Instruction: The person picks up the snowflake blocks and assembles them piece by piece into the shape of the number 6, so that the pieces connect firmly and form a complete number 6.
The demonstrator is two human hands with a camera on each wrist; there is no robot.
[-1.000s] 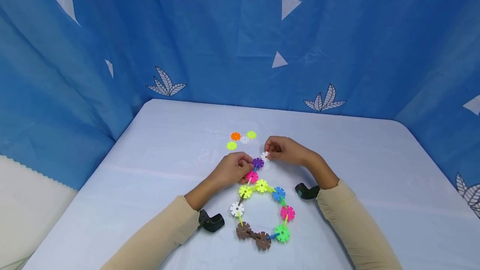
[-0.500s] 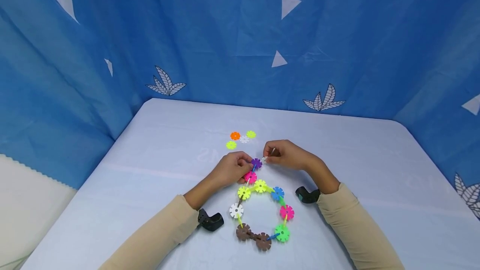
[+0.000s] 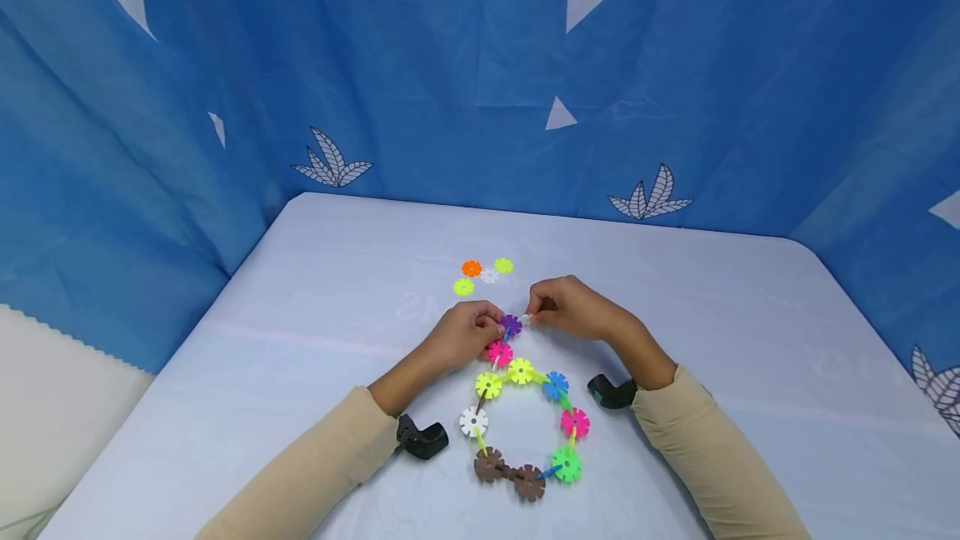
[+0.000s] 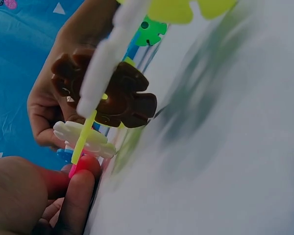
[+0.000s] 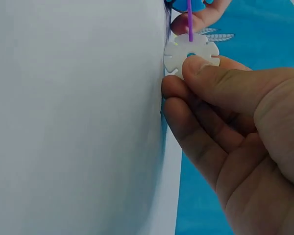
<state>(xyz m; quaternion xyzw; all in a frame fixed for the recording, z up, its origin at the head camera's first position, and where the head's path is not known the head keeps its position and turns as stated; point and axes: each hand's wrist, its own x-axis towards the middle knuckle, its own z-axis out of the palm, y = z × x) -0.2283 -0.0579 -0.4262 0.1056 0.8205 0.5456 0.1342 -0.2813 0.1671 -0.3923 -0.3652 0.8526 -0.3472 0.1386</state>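
Notched plastic snowflake discs in mixed colours form a ring with a short tail at its far side. On that tail, my left hand (image 3: 457, 336) pinches the chain near the pink disc (image 3: 500, 353) and the purple disc (image 3: 512, 325). My right hand (image 3: 573, 307) pinches a white disc (image 5: 176, 56) between thumb and forefinger. In the right wrist view the purple disc (image 5: 190, 22) stands edge-on at the white disc's rim, square to it. The left wrist view shows a pink edge (image 4: 72, 170) at my left fingertips, with a brown disc (image 4: 130, 95) in front.
Several loose discs, among them an orange disc (image 3: 472, 268) and a white disc (image 3: 490, 275), lie flat beyond my hands. The ring, with a green disc (image 3: 566, 464) at its near right, lies between my forearms on the white table (image 3: 337, 273). A blue curtain (image 3: 450, 65) hangs behind.
The white disc in my right hand has turned from face-on to nearly edge-on and come against the purple disc's right side. My left hand keeps its hold, almost still.
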